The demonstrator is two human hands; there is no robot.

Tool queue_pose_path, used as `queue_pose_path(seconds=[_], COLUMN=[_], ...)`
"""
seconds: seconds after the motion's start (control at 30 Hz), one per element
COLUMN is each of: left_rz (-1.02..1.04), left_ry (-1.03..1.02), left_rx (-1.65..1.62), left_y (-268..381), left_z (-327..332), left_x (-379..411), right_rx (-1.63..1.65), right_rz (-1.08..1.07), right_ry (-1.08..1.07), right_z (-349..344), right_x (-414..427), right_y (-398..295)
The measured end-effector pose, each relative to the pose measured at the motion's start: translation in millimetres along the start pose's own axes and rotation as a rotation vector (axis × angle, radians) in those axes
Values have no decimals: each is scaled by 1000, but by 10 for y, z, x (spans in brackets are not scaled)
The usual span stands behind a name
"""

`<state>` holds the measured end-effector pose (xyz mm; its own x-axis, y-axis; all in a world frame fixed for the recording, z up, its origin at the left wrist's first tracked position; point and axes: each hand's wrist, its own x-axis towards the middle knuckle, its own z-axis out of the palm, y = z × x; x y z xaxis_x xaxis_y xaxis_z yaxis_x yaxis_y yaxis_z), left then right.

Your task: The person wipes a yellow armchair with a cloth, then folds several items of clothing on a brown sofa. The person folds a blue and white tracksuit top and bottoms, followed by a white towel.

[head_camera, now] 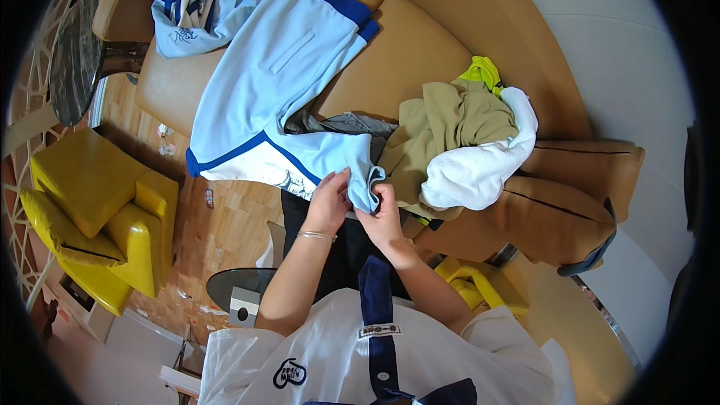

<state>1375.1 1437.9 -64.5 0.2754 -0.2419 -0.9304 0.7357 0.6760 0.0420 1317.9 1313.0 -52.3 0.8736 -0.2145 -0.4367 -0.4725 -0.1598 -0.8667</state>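
Note:
A light blue top point(270, 67) with navy ribbed edges, navy trim and a printed white panel lies spread over a tan leather sofa point(419, 50). Its near end, which looks like a sleeve, hangs toward my body, and the fabric there is bunched and curled at the edge. My left hand point(331, 202) grips the left side of that end, thumb and fingers on the cloth. Close beside it, my right hand point(382, 216) pinches the lower right edge. Some of the fingers are hidden by the fabric.
On the right lies a pile with a khaki garment point(458, 118), a white towel-like cloth point(478, 171) and a neon yellow item point(482, 72). Another light blue garment point(197, 22) is heaped at upper left. Grey denim point(360, 122) shows beneath. A yellow armchair point(140, 236) stands left, brown cushions point(557, 214) right.

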Motion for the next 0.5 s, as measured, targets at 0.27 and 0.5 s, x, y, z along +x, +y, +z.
queue_pose_path(seconds=[0.27, 0.5], left_rz=[444, 918], left_ry=[-32, -83], left_rx=[135, 1282], left_y=[406, 832], left_z=[-66, 389], left_x=[-306, -971], right_rx=[440, 275], right_rz=[258, -47], right_ry=[-162, 263], right_z=[-198, -270], right_x=[-15, -54], right_y=[-188, -510])
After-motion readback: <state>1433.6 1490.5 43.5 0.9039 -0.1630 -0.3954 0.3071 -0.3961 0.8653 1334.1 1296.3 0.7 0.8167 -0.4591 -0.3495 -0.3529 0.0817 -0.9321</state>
